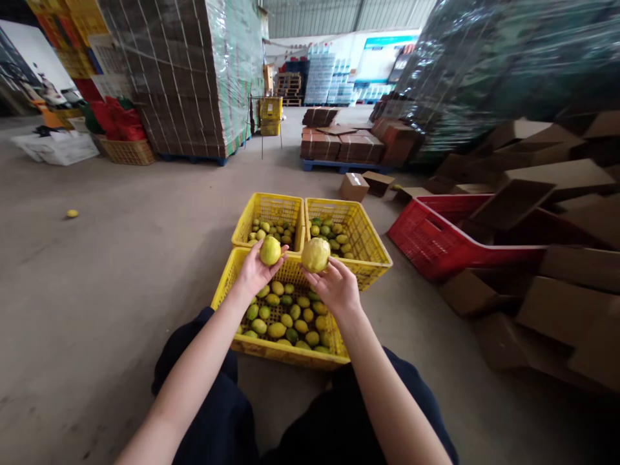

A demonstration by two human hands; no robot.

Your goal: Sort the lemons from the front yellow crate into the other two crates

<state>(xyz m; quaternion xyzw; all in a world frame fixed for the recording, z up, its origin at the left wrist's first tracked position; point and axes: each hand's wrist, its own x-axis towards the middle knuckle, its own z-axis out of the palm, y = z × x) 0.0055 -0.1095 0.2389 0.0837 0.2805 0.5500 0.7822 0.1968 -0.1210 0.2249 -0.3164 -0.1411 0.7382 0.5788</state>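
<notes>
My left hand (259,268) holds a yellow-green lemon (270,250) on its fingers, palm turned up. A larger, paler yellow lemon (316,255) with a bumpy skin rests in the fingers of my right hand (336,284). Both hands are raised above the near yellow crate (285,352), which has many green and yellow lemons (277,330) loosely spread over its floor. Behind it, side by side, stand a left yellow crate (242,219) and a right yellow crate (365,236), each with more lemons in it.
A red crate (421,242) with cardboard boxes (571,310) heaped around it stands to the right. One lemon (72,213) lies on the floor at left. Flat cardboard (339,145) is stacked on a blue pallet ahead, and a tall wrapped stack (179,77) rises at back left.
</notes>
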